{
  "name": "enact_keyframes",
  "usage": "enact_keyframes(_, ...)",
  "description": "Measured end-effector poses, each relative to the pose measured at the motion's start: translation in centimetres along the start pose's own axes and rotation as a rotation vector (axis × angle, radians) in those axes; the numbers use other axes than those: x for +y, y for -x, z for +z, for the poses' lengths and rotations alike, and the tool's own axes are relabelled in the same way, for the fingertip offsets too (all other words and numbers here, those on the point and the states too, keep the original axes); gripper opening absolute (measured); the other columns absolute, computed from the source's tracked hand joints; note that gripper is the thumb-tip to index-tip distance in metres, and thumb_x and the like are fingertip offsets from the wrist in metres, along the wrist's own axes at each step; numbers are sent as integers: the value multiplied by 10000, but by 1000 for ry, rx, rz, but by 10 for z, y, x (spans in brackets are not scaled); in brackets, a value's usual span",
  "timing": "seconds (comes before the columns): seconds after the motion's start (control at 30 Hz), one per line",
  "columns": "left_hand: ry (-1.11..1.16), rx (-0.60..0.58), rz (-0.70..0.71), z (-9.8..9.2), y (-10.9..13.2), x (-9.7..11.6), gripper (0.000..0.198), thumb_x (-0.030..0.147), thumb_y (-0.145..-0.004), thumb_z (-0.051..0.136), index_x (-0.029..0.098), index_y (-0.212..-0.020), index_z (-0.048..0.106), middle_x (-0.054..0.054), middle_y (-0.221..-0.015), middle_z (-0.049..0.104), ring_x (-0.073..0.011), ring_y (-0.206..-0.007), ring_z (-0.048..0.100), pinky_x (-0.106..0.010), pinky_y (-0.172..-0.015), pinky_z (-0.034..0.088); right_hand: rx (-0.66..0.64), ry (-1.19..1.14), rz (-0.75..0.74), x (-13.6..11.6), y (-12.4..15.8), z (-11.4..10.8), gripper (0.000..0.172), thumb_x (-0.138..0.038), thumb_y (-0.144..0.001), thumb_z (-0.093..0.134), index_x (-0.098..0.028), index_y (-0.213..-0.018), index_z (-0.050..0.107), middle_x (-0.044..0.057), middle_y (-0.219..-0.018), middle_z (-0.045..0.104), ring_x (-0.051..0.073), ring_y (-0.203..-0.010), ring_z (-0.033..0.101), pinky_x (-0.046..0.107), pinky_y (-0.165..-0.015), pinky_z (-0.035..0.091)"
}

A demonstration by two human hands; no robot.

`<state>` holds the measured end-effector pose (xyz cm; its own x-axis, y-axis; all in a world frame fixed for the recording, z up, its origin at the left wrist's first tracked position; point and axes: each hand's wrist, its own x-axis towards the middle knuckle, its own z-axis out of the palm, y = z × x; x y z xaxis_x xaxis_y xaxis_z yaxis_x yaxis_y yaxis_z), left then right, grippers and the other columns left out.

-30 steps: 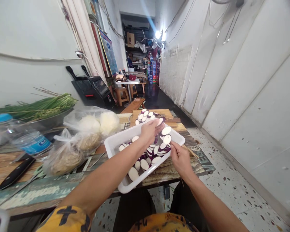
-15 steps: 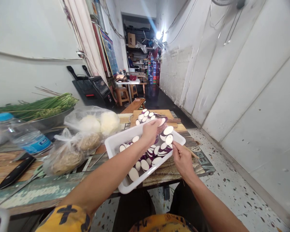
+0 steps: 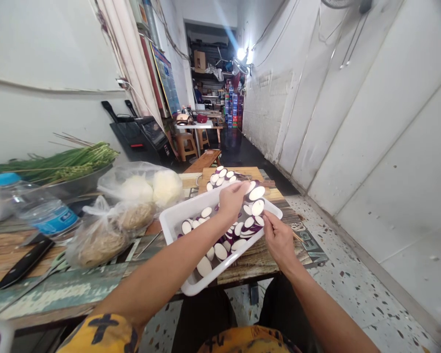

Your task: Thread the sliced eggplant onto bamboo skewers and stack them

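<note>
Above the far right part of a white plastic tub (image 3: 191, 289), my left hand (image 3: 232, 200) is closed on the far end of a row of eggplant slices (image 3: 256, 193). The slices are white with purple skin and overlap in a line between my hands. My right hand (image 3: 279, 239) is pinched at the near end of that row, by the tub's right rim. Thin bamboo skewers (image 3: 297, 237) stick out past its fingers. Inside the tub lie several loose eggplant slices (image 3: 220, 251); my left forearm hides some of them.
Beyond the tub, more eggplant slices (image 3: 220, 176) lie on a wooden board (image 3: 255, 172). To the left are knotted plastic bags (image 3: 99, 242), a water bottle (image 3: 47, 211), a black-handled knife (image 3: 25, 263) and a metal basin (image 3: 77, 181) of green stalks.
The slice at my left fingers has joined the row's far end, close against the others. Another slice now shows near my right fingers. Both hands have shifted only slightly.
</note>
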<state>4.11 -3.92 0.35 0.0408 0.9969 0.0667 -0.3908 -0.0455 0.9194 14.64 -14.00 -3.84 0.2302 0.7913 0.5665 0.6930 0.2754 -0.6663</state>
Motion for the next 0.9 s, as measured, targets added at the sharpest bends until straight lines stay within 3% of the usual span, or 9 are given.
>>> enact_keyframes(0.1, -41, -36, 116, 0, 2, 3, 212, 296, -671, 667, 183, -845, 707, -30, -883, 684, -164, -849, 600, -238, -728, 466, 18, 32, -32, 6, -1, 0, 324, -289, -872, 403, -163, -1042, 648, 64, -872, 692, 160, -681, 612, 243, -643, 445)
enact_keyframes(0.23, -16, -95, 114, 2, 5, 5, 214, 297, -662, 677, 183, -841, 703, -42, -924, 679, -175, -884, 594, -248, -753, 468, 30, 54, -40, 14, -1, -3, 326, -299, -872, 403, -169, -1043, 649, 57, -831, 688, 154, -648, 598, 247, -623, 441)
enact_keyframes(0.43, 60, -239, -90, 2, 8, 9, 255, 308, -640, 708, 123, -814, 679, -56, -789, 668, -129, -692, 596, -250, -678, 475, 3, 28, -5, 15, -2, -8, 346, -310, -866, 398, -164, -1061, 644, 66, -793, 683, 176, -692, 612, 258, -632, 456)
enact_keyframes(0.67, 182, -188, -209, 1, 5, 17, 127, 180, -670, 692, 94, -751, 646, -72, -734, 667, -120, -633, 611, -267, -688, 480, -91, -71, 55, 5, 1, -12, 357, -313, -864, 397, -169, -1090, 632, 37, -679, 648, 156, -609, 574, 243, -574, 431)
enact_keyframes(0.8, 211, -175, -273, 1, 4, 16, 78, 139, -706, 652, 89, -764, 636, -83, -757, 676, -137, -680, 632, -267, -696, 491, -161, -216, 129, 2, 2, -16, 369, -323, -860, 403, -151, -1100, 624, -10, -534, 553, 119, -466, 467, 219, -458, 365)
enact_keyframes(0.9, 237, -156, -295, -1, 1, 16, 55, 122, -725, 629, 89, -769, 633, -86, -767, 678, -149, -721, 643, -265, -710, 499, -178, -176, 108, 0, 3, -20, 358, -316, -858, 400, -155, -1073, 636, -12, -525, 544, 114, -460, 452, 222, -469, 367)
